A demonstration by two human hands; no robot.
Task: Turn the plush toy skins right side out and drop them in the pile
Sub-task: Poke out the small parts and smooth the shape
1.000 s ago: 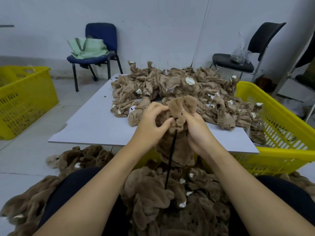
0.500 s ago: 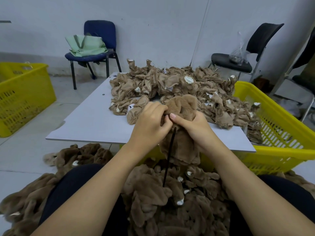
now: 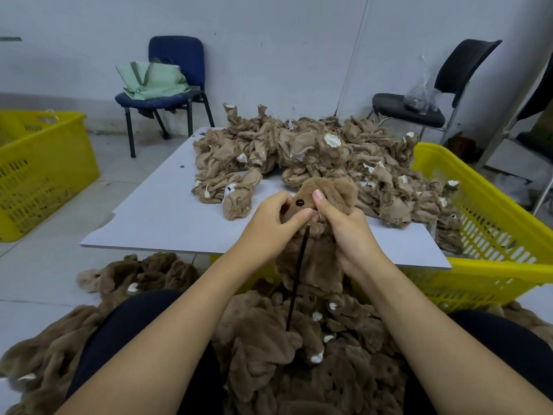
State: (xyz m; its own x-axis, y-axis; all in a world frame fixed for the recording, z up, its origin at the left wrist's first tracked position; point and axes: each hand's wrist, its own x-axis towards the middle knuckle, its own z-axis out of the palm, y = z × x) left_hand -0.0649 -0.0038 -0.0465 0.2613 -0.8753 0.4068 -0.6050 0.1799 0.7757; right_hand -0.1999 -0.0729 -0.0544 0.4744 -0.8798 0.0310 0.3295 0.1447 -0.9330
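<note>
I hold a brown furry plush skin point(image 3: 317, 259) upright in front of me, over the table's near edge. My left hand point(image 3: 269, 226) grips its head from the left, and my right hand point(image 3: 344, 226) pinches it from the right. A black bead eye shows between my thumbs. A thin black stick point(image 3: 296, 280) stands upright beneath the skin, down to my lap. Inside-out tan skins point(image 3: 314, 157) are heaped on the table. A pile of furry turned skins point(image 3: 299, 354) lies between my knees and on the floor to the left.
The white table point(image 3: 155, 217) stands ahead of me. A yellow basket point(image 3: 490, 235) sits at its right, another yellow basket point(image 3: 39, 172) at far left. A blue chair point(image 3: 170, 85) with a green bag and a black chair point(image 3: 434, 97) stand by the wall.
The skin's furry head has come further out and the black eye now shows between my thumbs. Both hands stay on the skin.
</note>
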